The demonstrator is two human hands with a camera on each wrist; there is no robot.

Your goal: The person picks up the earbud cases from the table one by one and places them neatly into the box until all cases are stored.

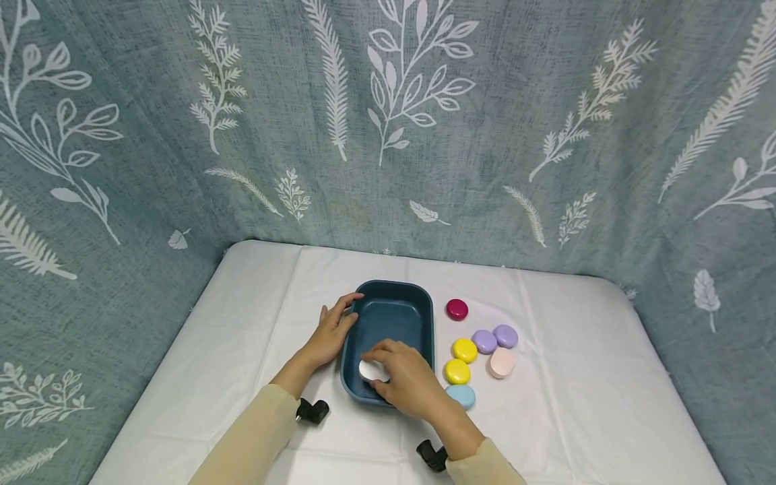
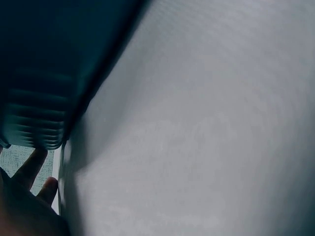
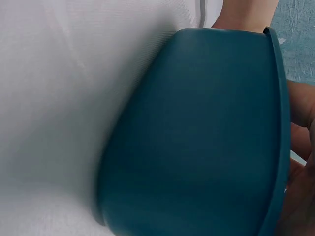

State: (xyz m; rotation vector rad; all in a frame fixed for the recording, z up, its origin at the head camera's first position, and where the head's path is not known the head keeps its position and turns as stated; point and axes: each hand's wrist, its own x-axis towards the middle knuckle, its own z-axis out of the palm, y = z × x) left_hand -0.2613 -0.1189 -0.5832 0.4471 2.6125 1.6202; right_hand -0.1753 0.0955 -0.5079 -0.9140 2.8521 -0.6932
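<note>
A dark teal rectangular bin (image 1: 389, 322) stands on the white-covered table. My right hand (image 1: 409, 377) reaches over its near right side and pinches a white round disc (image 1: 372, 371) between fingers and thumb. Inside the bin's near end, the disc is partly covered by those fingers. On the left, my left hand (image 1: 330, 333) rests against the bin's side, fingertips at the rim. In the left wrist view, extended fingers (image 2: 32, 169) meet the ribbed underside of the bin's edge. The right wrist view is mostly filled by the bin's outer wall (image 3: 197, 132), which hides the disc.
Right of the bin lie a red disc (image 1: 457, 309), two purple discs (image 1: 506, 336), two yellow discs (image 1: 464, 350), a pale pink disc (image 1: 501, 363) and a light blue disc (image 1: 462, 396). A leaf-patterned curtain (image 1: 388, 168) hangs behind the table (image 1: 582, 377).
</note>
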